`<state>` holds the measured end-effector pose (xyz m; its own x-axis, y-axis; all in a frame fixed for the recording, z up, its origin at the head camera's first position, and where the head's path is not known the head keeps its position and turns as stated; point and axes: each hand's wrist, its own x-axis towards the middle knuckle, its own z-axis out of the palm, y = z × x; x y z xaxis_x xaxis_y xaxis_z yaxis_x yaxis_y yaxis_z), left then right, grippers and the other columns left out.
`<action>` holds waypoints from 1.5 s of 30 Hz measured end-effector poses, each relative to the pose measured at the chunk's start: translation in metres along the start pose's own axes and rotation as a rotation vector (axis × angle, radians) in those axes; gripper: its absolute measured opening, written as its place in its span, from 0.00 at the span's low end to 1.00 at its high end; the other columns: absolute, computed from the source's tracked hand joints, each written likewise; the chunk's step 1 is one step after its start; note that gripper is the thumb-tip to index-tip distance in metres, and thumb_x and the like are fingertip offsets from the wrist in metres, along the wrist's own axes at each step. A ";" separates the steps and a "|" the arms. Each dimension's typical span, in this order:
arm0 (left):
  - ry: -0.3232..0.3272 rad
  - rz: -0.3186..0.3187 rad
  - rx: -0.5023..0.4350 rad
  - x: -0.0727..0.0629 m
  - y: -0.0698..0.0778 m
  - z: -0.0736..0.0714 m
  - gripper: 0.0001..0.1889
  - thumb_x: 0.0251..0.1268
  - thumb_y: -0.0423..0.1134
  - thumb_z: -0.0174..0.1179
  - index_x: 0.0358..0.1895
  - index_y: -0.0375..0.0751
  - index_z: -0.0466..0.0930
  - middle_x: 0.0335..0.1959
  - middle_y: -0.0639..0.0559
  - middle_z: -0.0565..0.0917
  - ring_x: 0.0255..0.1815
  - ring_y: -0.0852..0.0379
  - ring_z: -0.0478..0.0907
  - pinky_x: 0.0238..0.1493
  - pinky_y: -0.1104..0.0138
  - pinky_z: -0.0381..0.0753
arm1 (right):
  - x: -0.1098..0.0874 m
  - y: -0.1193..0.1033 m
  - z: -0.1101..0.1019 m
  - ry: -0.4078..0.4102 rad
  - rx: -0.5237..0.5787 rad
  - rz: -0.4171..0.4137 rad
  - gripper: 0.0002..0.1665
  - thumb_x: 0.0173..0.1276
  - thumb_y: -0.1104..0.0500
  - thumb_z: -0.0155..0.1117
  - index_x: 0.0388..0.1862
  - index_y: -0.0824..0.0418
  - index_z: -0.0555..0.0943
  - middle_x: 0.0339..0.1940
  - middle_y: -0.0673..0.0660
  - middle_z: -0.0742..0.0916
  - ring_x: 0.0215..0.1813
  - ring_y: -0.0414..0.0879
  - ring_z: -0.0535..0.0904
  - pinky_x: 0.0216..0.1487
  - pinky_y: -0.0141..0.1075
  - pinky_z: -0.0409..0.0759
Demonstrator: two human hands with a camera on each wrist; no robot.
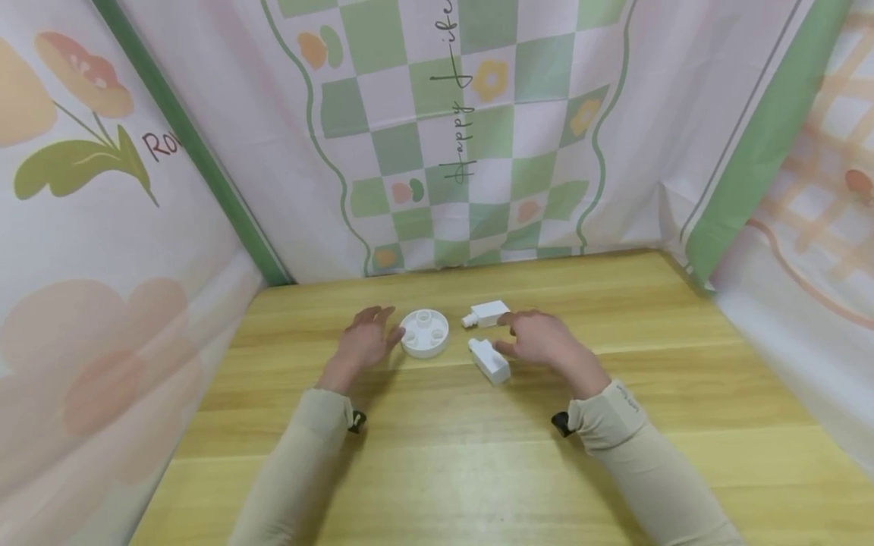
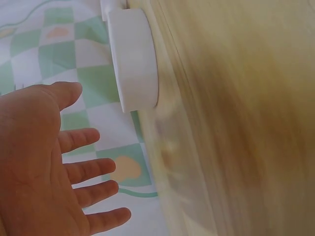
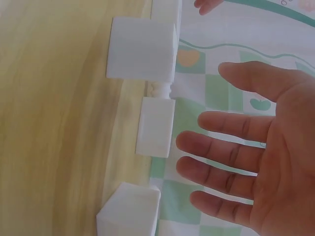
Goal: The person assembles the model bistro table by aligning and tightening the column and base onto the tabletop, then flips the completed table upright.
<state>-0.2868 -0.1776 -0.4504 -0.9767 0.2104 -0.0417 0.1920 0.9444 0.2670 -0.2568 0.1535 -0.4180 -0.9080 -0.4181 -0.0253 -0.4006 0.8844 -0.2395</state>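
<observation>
A round white base (image 1: 425,351) with three raised ring-shaped sockets lies on the wooden table. To its left is my left hand (image 1: 364,340), holding nothing; the left wrist view shows its fingers spread and relaxed, apart from the base (image 2: 135,61). Right of the base lie two white rectangular blocks with narrow threaded ends, a far one (image 1: 489,312) and a near one (image 1: 493,362). My right hand (image 1: 542,339) hovers beside them with straight fingers and an empty palm. In the right wrist view a third white block (image 3: 129,211) shows, which my hand hides in the head view.
The wooden table (image 1: 451,470) meets a checked green-and-white cloth (image 1: 430,152) at the back. Patterned cloth walls rise on the left (image 1: 102,341) and on the right (image 1: 806,318).
</observation>
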 end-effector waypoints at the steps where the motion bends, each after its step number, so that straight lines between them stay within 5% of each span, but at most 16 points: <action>1: -0.003 -0.002 -0.001 0.000 0.001 0.001 0.36 0.76 0.64 0.43 0.79 0.50 0.55 0.80 0.39 0.57 0.81 0.39 0.52 0.74 0.39 0.60 | 0.000 0.000 0.000 -0.005 0.002 0.001 0.33 0.70 0.41 0.61 0.64 0.62 0.77 0.49 0.61 0.89 0.49 0.54 0.85 0.47 0.49 0.84; 10: -0.017 -0.007 0.003 0.000 0.007 0.006 0.35 0.75 0.63 0.44 0.78 0.49 0.57 0.78 0.39 0.60 0.80 0.38 0.55 0.72 0.37 0.63 | -0.003 -0.005 0.003 -0.039 0.014 0.017 0.31 0.69 0.42 0.62 0.62 0.62 0.78 0.46 0.59 0.89 0.47 0.52 0.85 0.45 0.48 0.84; 22: -0.015 0.035 0.016 0.002 0.010 0.012 0.34 0.76 0.62 0.44 0.77 0.48 0.59 0.76 0.39 0.63 0.78 0.38 0.59 0.70 0.40 0.68 | -0.002 -0.011 0.010 -0.064 -0.037 0.020 0.36 0.62 0.38 0.68 0.62 0.59 0.79 0.30 0.51 0.87 0.31 0.43 0.80 0.34 0.45 0.82; 30: -0.045 0.027 0.019 0.002 0.013 0.012 0.35 0.76 0.62 0.45 0.78 0.47 0.58 0.77 0.39 0.62 0.78 0.38 0.58 0.72 0.40 0.65 | -0.001 -0.015 0.016 -0.064 -0.078 0.028 0.41 0.56 0.34 0.71 0.62 0.58 0.79 0.47 0.59 0.89 0.42 0.52 0.85 0.38 0.46 0.83; 38: -0.051 0.032 0.016 0.002 0.014 0.015 0.35 0.76 0.61 0.47 0.78 0.46 0.57 0.77 0.38 0.62 0.77 0.36 0.59 0.71 0.40 0.67 | -0.001 -0.018 0.021 -0.085 -0.045 0.041 0.43 0.49 0.38 0.76 0.60 0.58 0.79 0.39 0.55 0.88 0.34 0.45 0.79 0.30 0.39 0.75; 45: -0.072 0.014 0.024 0.003 0.012 0.019 0.37 0.75 0.62 0.47 0.79 0.47 0.55 0.77 0.39 0.62 0.78 0.38 0.58 0.72 0.41 0.67 | 0.000 -0.017 0.027 -0.096 -0.032 0.052 0.37 0.52 0.45 0.75 0.59 0.59 0.79 0.36 0.55 0.86 0.33 0.46 0.77 0.29 0.40 0.74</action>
<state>-0.2858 -0.1608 -0.4652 -0.9647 0.2401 -0.1081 0.2083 0.9469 0.2450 -0.2468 0.1330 -0.4398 -0.9123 -0.3883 -0.1299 -0.3586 0.9109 -0.2041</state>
